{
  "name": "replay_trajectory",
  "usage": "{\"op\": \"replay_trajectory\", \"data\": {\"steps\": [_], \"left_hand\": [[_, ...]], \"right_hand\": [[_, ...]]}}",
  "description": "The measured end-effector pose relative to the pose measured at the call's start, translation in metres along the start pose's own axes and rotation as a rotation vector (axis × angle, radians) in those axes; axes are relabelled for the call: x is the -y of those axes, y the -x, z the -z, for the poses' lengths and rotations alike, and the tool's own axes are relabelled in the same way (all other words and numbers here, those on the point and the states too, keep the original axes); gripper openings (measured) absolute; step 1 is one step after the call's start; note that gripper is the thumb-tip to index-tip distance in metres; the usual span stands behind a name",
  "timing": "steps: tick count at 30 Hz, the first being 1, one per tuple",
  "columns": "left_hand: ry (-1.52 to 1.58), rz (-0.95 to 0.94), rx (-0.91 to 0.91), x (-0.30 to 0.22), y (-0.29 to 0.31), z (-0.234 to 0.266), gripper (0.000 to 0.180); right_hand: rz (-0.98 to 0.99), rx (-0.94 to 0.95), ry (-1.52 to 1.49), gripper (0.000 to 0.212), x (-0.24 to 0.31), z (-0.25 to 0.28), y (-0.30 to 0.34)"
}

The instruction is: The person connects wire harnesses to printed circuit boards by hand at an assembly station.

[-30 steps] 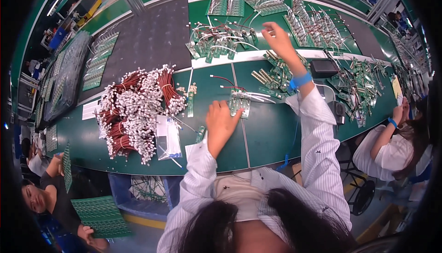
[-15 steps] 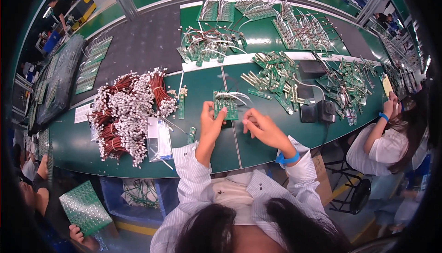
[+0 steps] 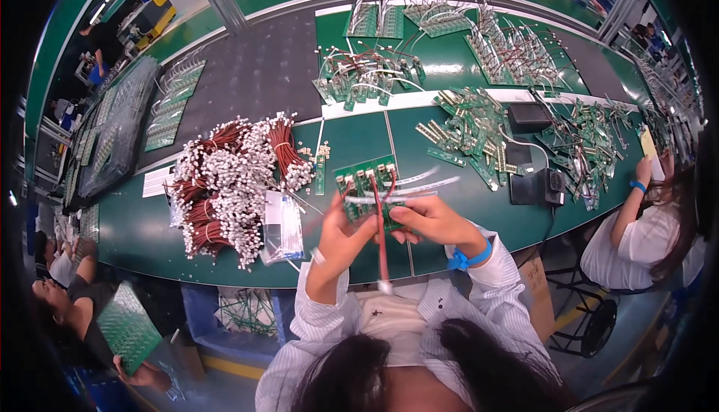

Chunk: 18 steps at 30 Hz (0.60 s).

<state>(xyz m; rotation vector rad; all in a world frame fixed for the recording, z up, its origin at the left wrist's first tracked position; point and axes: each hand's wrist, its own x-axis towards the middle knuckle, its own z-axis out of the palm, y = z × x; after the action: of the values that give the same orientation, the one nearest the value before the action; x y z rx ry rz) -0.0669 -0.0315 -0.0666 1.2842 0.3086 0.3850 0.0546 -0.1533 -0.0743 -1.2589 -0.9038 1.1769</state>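
A green circuit board with white and dark red wires is between my hands above the table's front part. My left hand is closed on its left side, thumb at the near edge. Around the right side my right hand grips the same board, its thumb across the lower corner. White wires stick out to the right, smeared by motion. One red wire hangs toward me and ends in a white connector. The board's underside and some fingertips are hidden.
Left of my hands lie bundled red wires with white connectors and a plastic bag. Small boards are heaped at right, beside a black adapter. Wired boards stand farther back. A co-worker's hand holds a board at lower left.
The board has come nearer to me and is turned, with a red wire now hanging toward me. My right hand, apart from it before, has taken hold of its right side.
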Motion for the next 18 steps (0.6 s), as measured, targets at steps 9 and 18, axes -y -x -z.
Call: {"op": "replay_trajectory", "data": {"steps": [9,18], "left_hand": [[0.093,0.025,0.18,-0.01,0.008,-0.001,0.017],[0.296,-0.026,0.271,-0.006,0.013,0.0,0.016]], "right_hand": [[0.094,0.025,-0.107,0.034,0.02,-0.011,0.006],[0.203,0.05,-0.258,0.041,-0.005,-0.014,0.003]]}}
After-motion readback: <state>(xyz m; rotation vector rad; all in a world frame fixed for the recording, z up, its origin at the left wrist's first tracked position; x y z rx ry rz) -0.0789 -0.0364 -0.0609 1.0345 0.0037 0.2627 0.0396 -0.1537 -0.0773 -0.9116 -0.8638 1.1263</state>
